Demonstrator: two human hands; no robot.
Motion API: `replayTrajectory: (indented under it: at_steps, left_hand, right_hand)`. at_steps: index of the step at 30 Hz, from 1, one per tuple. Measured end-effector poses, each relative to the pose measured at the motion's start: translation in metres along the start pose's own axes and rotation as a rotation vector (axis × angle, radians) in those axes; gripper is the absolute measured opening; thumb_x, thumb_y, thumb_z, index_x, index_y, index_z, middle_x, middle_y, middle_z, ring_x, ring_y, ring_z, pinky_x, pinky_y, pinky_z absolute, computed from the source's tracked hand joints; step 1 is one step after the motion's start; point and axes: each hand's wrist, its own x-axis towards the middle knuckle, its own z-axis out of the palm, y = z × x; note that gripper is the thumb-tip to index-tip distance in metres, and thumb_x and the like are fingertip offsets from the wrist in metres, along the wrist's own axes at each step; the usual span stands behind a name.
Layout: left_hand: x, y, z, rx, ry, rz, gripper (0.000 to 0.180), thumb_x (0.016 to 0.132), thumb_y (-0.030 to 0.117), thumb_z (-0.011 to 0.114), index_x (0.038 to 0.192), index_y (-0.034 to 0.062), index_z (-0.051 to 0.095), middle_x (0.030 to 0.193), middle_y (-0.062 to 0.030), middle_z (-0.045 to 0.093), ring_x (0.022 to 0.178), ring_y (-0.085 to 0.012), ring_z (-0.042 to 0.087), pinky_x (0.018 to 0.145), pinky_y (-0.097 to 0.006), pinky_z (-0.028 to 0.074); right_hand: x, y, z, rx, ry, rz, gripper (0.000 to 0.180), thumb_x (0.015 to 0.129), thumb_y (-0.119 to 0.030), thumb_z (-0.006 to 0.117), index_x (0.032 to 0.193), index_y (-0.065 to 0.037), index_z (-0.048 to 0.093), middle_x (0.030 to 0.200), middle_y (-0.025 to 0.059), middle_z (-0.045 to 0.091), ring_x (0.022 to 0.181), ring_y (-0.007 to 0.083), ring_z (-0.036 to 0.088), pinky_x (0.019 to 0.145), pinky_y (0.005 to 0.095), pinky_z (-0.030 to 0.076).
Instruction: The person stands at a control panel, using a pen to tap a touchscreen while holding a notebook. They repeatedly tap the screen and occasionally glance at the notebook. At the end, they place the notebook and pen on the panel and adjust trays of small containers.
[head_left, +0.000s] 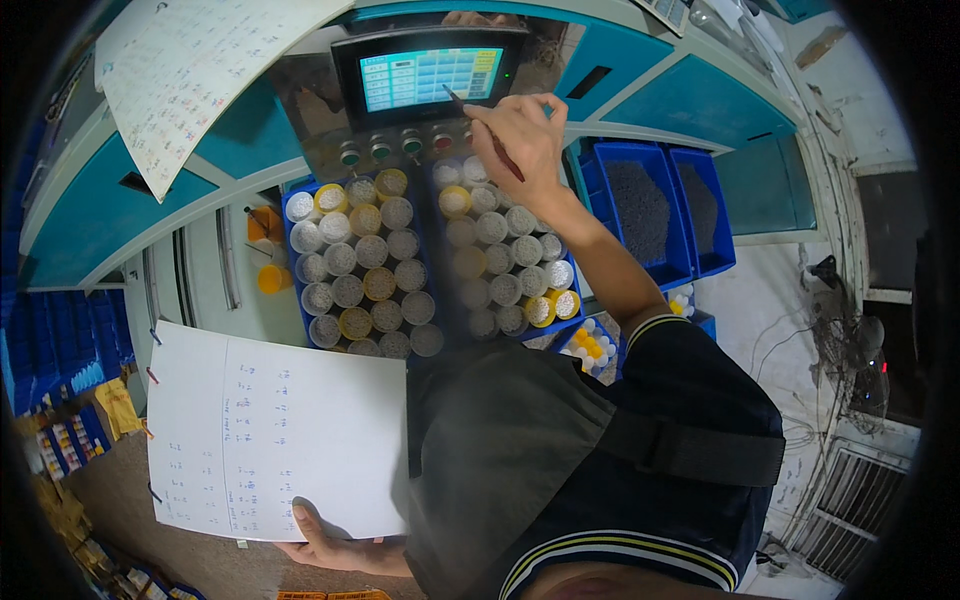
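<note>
Slim dark pen (454,97) pinched in the right hand (522,145), jutting beyond it toward a glowing flat screen (420,80); unclear if touching. Smooth white handwritten sheets (335,420) at lower left, pinched by the left hand (325,545). Below the screen, blue crates (568,325) of round clear and yellow tubs (366,284) with pale granules (341,259); rightward, 2 blue bins (679,215) of dark grit (640,205).

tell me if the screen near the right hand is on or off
On. The screen glows bright blue, and a small green light shows on its dark frame.
</note>
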Motion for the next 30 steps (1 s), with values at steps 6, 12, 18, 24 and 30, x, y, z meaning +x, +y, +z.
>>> replayTrajectory:
  at_steps: [6, 12, 18, 24, 30]
  left_hand:
    - [-0.001, 0.003, 0.002, 0.007, 0.002, 0.005, 0.064, 0.088, 0.044, 0.074, 0.139, 0.0073, 0.062, 0.117, -0.0138, 0.074, 0.11, -0.023, 0.072, 0.1, -0.053, 0.057]
    - [-0.002, 0.004, 0.002, 0.006, 0.008, -0.001, 0.059, 0.089, 0.043, 0.075, 0.135, 0.0076, 0.064, 0.113, -0.0124, 0.073, 0.108, -0.0223, 0.072, 0.1, -0.054, 0.056]
    - [0.0, -0.001, 0.0, 0.01, -0.002, 0.011, 0.058, 0.089, 0.043, 0.074, 0.134, 0.0082, 0.065, 0.113, -0.0117, 0.074, 0.107, -0.0215, 0.072, 0.1, -0.054, 0.057]
    - [0.0, 0.001, 0.0, 0.01, -0.008, 0.012, 0.06, 0.089, 0.043, 0.075, 0.136, 0.0078, 0.064, 0.114, -0.0121, 0.075, 0.105, -0.0214, 0.073, 0.099, -0.053, 0.058]
    - [-0.004, 0.003, 0.003, -0.019, 0.001, -0.003, 0.06, 0.089, 0.043, 0.074, 0.136, 0.0084, 0.064, 0.116, -0.0125, 0.074, 0.11, -0.0221, 0.071, 0.101, -0.053, 0.056]
  right_hand:
    - [0.004, 0.003, -0.001, -0.013, 0.015, 0.004, 0.021, 0.085, -0.006, 0.077, 0.107, -0.008, 0.077, 0.083, 0.0007, 0.073, 0.089, 0.0198, 0.065, 0.094, 0.0472, 0.037]
    - [-0.01, 0.004, -0.006, -0.023, -0.028, 0.004, 0.024, 0.084, -0.006, 0.076, 0.107, -0.008, 0.077, 0.084, 0.0008, 0.073, 0.089, 0.0193, 0.065, 0.094, 0.0473, 0.038]
    - [0.007, -0.005, 0.008, 0.046, 0.021, -0.052, 0.023, 0.086, -0.012, 0.08, 0.109, -0.009, 0.077, 0.086, -0.0006, 0.074, 0.09, 0.018, 0.065, 0.094, 0.0463, 0.038]
    - [0.029, -0.014, 0.028, 0.053, 0.011, -0.094, 0.023, 0.09, -0.018, 0.08, 0.112, -0.014, 0.079, 0.083, -0.0018, 0.071, 0.094, 0.0166, 0.065, 0.099, 0.0472, 0.038]
    - [0.016, -0.007, 0.008, 0.026, 0.059, -0.036, 0.019, 0.085, -0.012, 0.079, 0.104, -0.011, 0.08, 0.082, -0.001, 0.07, 0.088, 0.0182, 0.065, 0.095, 0.0463, 0.037]
